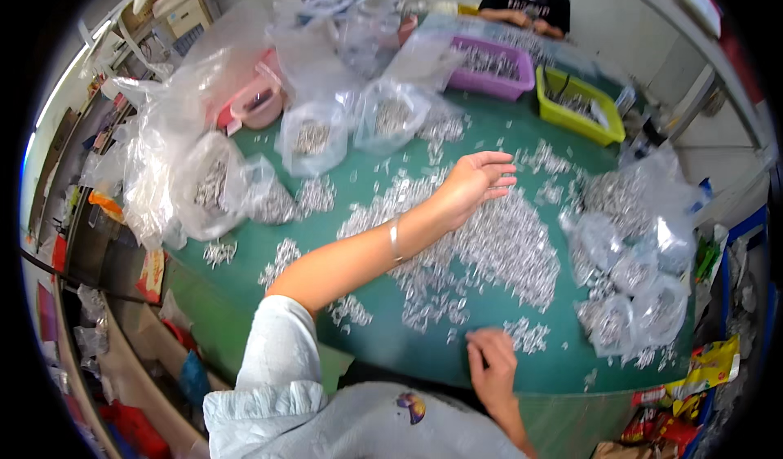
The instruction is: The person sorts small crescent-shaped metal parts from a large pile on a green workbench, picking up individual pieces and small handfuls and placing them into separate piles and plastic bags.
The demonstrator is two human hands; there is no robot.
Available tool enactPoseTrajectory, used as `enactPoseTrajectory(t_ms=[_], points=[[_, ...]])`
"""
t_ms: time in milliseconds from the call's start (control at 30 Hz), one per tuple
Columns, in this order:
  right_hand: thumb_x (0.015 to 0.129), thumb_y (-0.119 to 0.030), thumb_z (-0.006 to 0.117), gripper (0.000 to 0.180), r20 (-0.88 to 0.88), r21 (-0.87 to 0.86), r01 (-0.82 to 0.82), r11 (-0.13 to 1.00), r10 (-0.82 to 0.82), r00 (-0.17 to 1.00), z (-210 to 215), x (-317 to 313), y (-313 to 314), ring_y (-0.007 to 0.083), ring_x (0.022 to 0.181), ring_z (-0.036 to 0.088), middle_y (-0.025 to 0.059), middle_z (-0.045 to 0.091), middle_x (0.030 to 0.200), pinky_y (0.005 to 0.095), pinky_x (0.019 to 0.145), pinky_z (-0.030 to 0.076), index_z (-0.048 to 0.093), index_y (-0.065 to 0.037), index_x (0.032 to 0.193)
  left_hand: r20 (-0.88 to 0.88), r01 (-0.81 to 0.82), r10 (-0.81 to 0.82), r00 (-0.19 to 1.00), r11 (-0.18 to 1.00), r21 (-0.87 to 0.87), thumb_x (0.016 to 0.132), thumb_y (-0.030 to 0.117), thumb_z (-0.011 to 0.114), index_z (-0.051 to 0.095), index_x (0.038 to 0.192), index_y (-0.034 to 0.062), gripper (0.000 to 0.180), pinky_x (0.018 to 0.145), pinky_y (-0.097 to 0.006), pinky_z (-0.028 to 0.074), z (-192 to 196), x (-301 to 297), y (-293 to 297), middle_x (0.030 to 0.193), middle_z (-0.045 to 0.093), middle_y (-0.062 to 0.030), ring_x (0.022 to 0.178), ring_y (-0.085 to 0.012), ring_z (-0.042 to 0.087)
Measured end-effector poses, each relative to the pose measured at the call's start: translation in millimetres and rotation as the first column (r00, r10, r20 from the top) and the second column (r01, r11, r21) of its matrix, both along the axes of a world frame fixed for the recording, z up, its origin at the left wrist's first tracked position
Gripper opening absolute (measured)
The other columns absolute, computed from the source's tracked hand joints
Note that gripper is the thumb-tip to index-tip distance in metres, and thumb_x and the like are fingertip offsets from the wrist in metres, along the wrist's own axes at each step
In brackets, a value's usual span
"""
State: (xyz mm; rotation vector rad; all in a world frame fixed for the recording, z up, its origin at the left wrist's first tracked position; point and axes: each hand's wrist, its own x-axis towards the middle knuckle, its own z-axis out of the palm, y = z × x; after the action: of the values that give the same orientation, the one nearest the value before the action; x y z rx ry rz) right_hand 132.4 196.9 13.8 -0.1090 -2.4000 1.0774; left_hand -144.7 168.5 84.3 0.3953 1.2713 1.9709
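One green tabletop [379, 354]: spans the middle of the view and bears every heap named below, with the person at its near edge.
Clear plastic bags [624, 255] at right: stand beside the main heap, filled with small silvery metal pieces.
Main heap [514, 251] of silvery metal pieces: lies between the two hands, spread flat, its long axis slanting from far left to near right; what each piece is for is too small to tell.
Left forearm [351, 263]: crosses above the heap from near left to far right, against the heap's slant, and hides part of it.
Purple bin [489, 86]: stands beyond the heap on the far side, holding more pieces.
Left hand [475, 186]: the nearer to the heap, at its far edge; fingers straight and slightly parted, pointing right, nothing visible in its grasp; contact with the pieces cannot be told.
Right hand [493, 365]: on the near side, with a green strip between it and the heap; fingers loosely curled, thumb apart; whether it has hold of anything cannot be told.
Small cluster [527, 335] of pieces: just beside the right hand, to its right.
Silver bracelet [395, 239]: circles the left wrist.
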Motion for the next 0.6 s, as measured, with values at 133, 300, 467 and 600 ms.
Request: enactPoseTrajectory(t_ms=[133, 300, 467, 600], points=[[0.083, -0.002, 0.066, 0.032, 0.119, 0.145, -0.024, 0.989, 0.007, 0.993, 8.1, 1.0, 0.8, 0.0348, 0.111, 0.057, 0.0166, 0.064, 0.112, 0.0438, 0.096, 0.04, 0.063, 0.002, 0.114, -0.529, 0.147, -0.276, 0.802, 0.951, -0.272, 0.093, 0.004, 0.056, 0.056, 0.125, -0.0002, 0.033, 0.096, -0.037, 0.049, -16.8, 74.1, -95.3, 0.13, 0.055, -0.0173, 0.116, -0.0291, 0.058], [0.083, -0.005, 0.067, 0.037, 0.202, 0.205, -0.069, 0.976, 0.026, 0.979, 3.9, 6.4, -11.6, 0.0347, 0.122, 0.05, 0.0142, 0.059, 0.126, 0.046, 0.1, 0.036, 0.061, 0.003, 0.119, -0.835, -0.233, -0.405, 0.371, 0.83, -0.506, 0.083, 0.005, 0.068, 0.059, 0.119, 0.0041, 0.037, 0.094, -0.04, 0.043, -46.4, 160.7, -169.4, 0.123, 0.054, -0.015, 0.115, -0.0345, 0.053], [0.081, -0.014, 0.071, 0.05, 0.352, 0.358, -0.238, 0.903, 0.106, 0.93, 2.3, -4.3, -24.1, 0.0339, 0.133, 0.041, 0.0137, 0.048, 0.14, 0.0552, 0.105, 0.029, 0.056, 0.002, 0.127, -0.883, -0.486, -0.359, 0.303, 0.739, -0.467, 0.08, 0.004, 0.069, 0.06, 0.115, 0.0049, 0.035, 0.09, -0.041, 0.037, -79.1, 185.0, -168.0, 0.121, 0.053, -0.0114, 0.111, -0.0306, 0.05], [0.081, -0.019, 0.071, 0.056, 0.419, 0.304, -0.358, 0.883, 0.214, 0.882, -3.9, 12.6, -24.4, 0.0338, 0.141, 0.033, 0.0145, 0.042, 0.147, 0.0605, 0.111, 0.02, 0.053, 0.003, 0.129, -0.909, -0.569, -0.277, 0.313, 0.712, -0.413, 0.079, 0.002, 0.068, 0.061, 0.114, 0.0066, 0.036, 0.085, -0.039, 0.038, -86.0, 174.1, -168.7, 0.115, 0.055, -0.0098, 0.105, -0.0287, 0.052]])
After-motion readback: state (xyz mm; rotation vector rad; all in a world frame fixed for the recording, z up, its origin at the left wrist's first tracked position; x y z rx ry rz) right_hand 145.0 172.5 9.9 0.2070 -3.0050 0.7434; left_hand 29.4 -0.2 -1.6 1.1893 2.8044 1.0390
